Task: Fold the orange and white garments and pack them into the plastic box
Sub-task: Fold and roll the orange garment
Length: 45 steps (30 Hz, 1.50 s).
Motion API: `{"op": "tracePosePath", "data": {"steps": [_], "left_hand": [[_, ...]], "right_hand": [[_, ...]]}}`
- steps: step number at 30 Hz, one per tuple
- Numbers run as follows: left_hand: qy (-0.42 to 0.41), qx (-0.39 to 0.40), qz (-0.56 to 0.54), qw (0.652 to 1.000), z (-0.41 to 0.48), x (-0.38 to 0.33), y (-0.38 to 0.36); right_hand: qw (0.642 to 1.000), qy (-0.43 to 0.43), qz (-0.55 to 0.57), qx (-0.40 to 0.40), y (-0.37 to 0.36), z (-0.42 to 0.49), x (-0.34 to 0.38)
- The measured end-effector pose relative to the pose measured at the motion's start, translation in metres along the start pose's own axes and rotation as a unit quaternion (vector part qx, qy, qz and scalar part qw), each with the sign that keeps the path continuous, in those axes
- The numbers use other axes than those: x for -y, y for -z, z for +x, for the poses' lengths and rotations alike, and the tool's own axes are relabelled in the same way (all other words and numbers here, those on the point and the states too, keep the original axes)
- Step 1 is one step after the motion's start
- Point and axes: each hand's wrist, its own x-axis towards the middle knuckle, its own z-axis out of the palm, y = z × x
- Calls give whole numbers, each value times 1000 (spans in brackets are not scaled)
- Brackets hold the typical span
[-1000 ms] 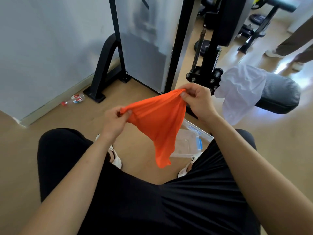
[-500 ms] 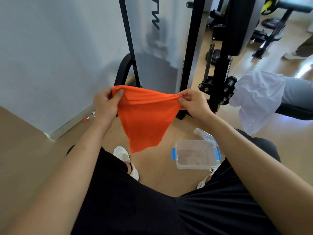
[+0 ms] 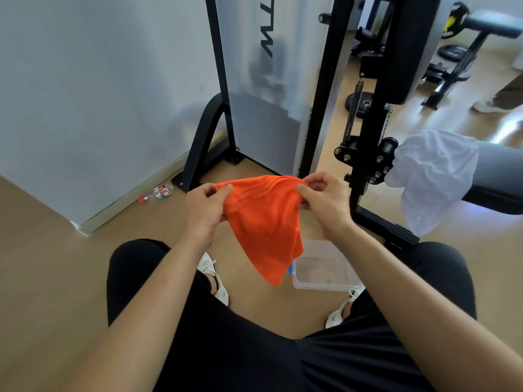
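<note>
The orange garment point(image 3: 264, 222) hangs in front of me, bunched along its top edge and tapering to a point below. My left hand point(image 3: 205, 206) pinches its left top corner and my right hand point(image 3: 322, 200) pinches its right top corner. The clear plastic box point(image 3: 322, 268) with blue clips sits open on the floor between my feet, partly hidden behind the orange cloth's lower tip. The white garment point(image 3: 433, 179) is draped over a grey padded roller at the right.
A black gym machine frame point(image 3: 365, 131) stands just beyond my hands. A small plastic bottle point(image 3: 160, 191) lies by the wall at the left. My knees in black shorts flank the box. Another person's legs point(image 3: 501, 93) are at the far right.
My hands have come closer together, bunching the orange garment's top edge, and lowered; the cloth now hangs over the box's left side. The view has tilted.
</note>
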Motion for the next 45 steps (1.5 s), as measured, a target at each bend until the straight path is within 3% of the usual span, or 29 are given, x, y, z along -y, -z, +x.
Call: {"op": "tracePosePath", "data": {"steps": [5,12,18,20,23,25,30,37,45], "left_hand": [[-5,32,-5,999,-29,9,-21],[-14,112,-74,991,-59,11,-33],[-27,216,-31,976,-64,19,-24],[-27,206,-34,978,-61,21,-20],[-38,118,-21,992,-50,26,-14],[-50,114,12,992,-37,33,-9],[-64,334,61,938,-15,35,-15],[-171,257,15,951,-7,18,-28],[-172,270,12,947,0,6,-30]], "right_hand": [[999,43,-13,29,-18,-22,-9],[980,110,-98,133,-20,-45,-13],[962,158,-159,156,-6,-44,-21],[959,161,-160,172,2,-38,-21],[946,160,-175,222,18,-31,-15],[937,160,-170,259,26,-28,-10],[918,194,-171,302,37,-19,6],[904,248,-250,240,37,-8,6],[820,280,-335,369,31,-14,21]]}}
